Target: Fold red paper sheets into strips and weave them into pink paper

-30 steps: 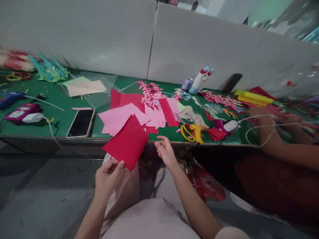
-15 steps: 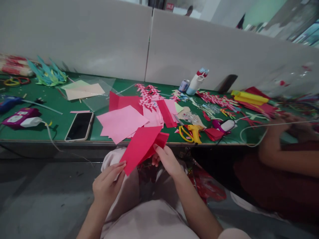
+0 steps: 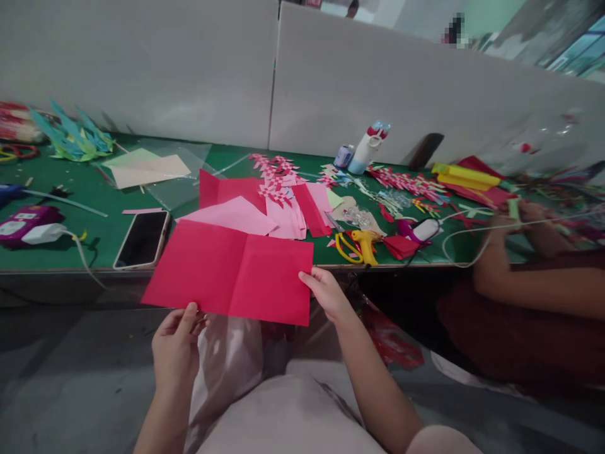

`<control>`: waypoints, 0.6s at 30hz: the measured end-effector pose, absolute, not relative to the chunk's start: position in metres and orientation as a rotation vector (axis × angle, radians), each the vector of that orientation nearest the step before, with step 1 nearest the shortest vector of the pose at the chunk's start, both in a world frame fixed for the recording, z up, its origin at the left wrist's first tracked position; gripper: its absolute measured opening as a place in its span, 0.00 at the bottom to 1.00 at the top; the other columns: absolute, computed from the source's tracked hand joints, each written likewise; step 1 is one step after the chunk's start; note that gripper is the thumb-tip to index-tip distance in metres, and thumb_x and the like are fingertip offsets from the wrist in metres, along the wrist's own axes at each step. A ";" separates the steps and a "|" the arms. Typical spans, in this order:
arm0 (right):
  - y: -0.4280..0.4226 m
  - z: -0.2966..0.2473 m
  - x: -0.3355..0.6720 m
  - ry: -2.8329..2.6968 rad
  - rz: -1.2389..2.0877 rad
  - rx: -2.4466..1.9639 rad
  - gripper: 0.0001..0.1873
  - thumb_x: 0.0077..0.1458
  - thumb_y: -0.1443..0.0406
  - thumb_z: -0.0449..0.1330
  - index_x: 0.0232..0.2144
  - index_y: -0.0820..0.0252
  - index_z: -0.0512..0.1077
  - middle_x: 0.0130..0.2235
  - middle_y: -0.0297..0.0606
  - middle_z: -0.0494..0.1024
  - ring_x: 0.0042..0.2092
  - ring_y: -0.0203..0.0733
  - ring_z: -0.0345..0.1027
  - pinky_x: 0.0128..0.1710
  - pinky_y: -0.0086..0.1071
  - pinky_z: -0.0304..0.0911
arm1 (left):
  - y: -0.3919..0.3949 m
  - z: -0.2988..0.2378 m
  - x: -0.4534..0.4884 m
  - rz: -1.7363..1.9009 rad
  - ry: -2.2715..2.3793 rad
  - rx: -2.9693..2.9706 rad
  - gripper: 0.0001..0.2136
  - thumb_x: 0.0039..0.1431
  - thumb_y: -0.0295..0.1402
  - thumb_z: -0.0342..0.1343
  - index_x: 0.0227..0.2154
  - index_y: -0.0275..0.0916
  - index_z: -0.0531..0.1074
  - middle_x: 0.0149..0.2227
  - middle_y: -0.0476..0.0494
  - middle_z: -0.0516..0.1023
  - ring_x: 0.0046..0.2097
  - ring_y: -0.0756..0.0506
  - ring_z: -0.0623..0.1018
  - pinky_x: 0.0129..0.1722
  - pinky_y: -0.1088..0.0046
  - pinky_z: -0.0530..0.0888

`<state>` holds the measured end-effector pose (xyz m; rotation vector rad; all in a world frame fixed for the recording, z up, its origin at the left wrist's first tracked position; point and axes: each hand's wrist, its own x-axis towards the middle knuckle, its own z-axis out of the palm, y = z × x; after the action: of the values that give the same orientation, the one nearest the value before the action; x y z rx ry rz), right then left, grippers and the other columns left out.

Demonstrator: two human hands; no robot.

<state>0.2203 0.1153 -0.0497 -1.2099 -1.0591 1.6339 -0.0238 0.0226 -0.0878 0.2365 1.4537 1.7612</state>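
A red sheet of paper (image 3: 203,265) with a crease down its middle is spread between my two hands, over my lap and the table's front edge. My left hand (image 3: 179,340) pinches its lower edge, thumb on top and fingers underneath. At the sheet's right edge, my right hand (image 3: 326,291) grips with the thumb in front, its other fingers partly hidden behind the paper. Just beyond lie pink paper sheets (image 3: 231,214), partly covered by the red one, and another folded red sheet (image 3: 241,189).
On the green table (image 3: 94,243) are a phone (image 3: 143,239), a purple device (image 3: 31,226), yellow-handled scissors (image 3: 348,248), a yellow glue gun (image 3: 366,246), woven paper strips (image 3: 276,176) and a white bottle (image 3: 368,150). A co-worker's arm (image 3: 534,284) rests at the right.
The folded red sheet has been opened out into a wide, nearly flat piece. My left hand has moved a little left and down; the view has shifted slightly.
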 end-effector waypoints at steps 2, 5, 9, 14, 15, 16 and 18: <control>0.116 -0.049 0.221 -1.057 1.659 -1.211 0.16 0.41 0.55 0.66 0.30 0.60 0.77 0.30 0.36 0.79 0.31 0.39 0.70 0.29 0.29 0.63 | 0.022 -0.089 -0.026 1.735 1.442 0.203 0.13 0.39 0.35 0.70 0.23 0.36 0.72 0.21 0.53 0.75 0.25 0.53 0.75 0.28 0.80 0.75; 0.116 -0.048 0.222 -1.061 1.687 -1.195 0.15 0.40 0.55 0.67 0.28 0.60 0.76 0.28 0.36 0.79 0.30 0.40 0.70 0.29 0.29 0.64 | 0.021 -0.089 -0.028 1.721 1.406 0.171 0.13 0.38 0.34 0.71 0.22 0.37 0.71 0.21 0.54 0.76 0.26 0.53 0.76 0.28 0.81 0.75; 0.120 -0.052 0.224 -1.064 1.687 -1.192 0.17 0.40 0.54 0.67 0.27 0.61 0.75 0.27 0.35 0.78 0.31 0.40 0.70 0.31 0.30 0.65 | 0.022 -0.089 -0.029 1.701 1.393 0.137 0.14 0.35 0.32 0.72 0.22 0.36 0.70 0.21 0.54 0.76 0.25 0.53 0.76 0.26 0.81 0.75; 0.130 -0.068 0.225 -1.080 1.594 -1.227 0.19 0.41 0.52 0.67 0.29 0.61 0.75 0.28 0.35 0.78 0.33 0.40 0.70 0.34 0.32 0.65 | 0.026 -0.090 -0.027 1.599 1.438 0.151 0.15 0.32 0.31 0.72 0.22 0.35 0.71 0.20 0.51 0.76 0.25 0.49 0.79 0.17 0.84 0.69; 0.133 -0.072 0.225 -1.089 1.566 -1.230 0.19 0.41 0.52 0.67 0.30 0.61 0.75 0.28 0.35 0.78 0.33 0.41 0.71 0.35 0.33 0.66 | 0.028 -0.090 -0.026 1.589 1.442 0.166 0.14 0.33 0.30 0.71 0.22 0.34 0.71 0.20 0.51 0.76 0.25 0.49 0.79 0.17 0.84 0.68; 0.135 -0.075 0.225 -1.097 1.538 -1.232 0.19 0.41 0.52 0.67 0.30 0.61 0.75 0.29 0.35 0.79 0.33 0.41 0.71 0.36 0.33 0.66 | 0.030 -0.089 -0.024 1.587 1.438 0.177 0.13 0.35 0.30 0.71 0.23 0.34 0.71 0.21 0.51 0.77 0.25 0.49 0.80 0.17 0.84 0.69; 0.141 -0.080 0.225 -1.116 1.489 -1.230 0.20 0.42 0.51 0.67 0.32 0.61 0.75 0.30 0.36 0.79 0.33 0.41 0.71 0.37 0.34 0.66 | 0.036 -0.089 -0.022 1.587 1.415 0.184 0.12 0.37 0.28 0.70 0.23 0.34 0.71 0.22 0.50 0.77 0.26 0.49 0.80 0.19 0.84 0.72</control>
<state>0.2251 0.1414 -0.0804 -1.2298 -1.1156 1.4889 -0.0217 0.0356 -0.0888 0.1837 1.4148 1.5872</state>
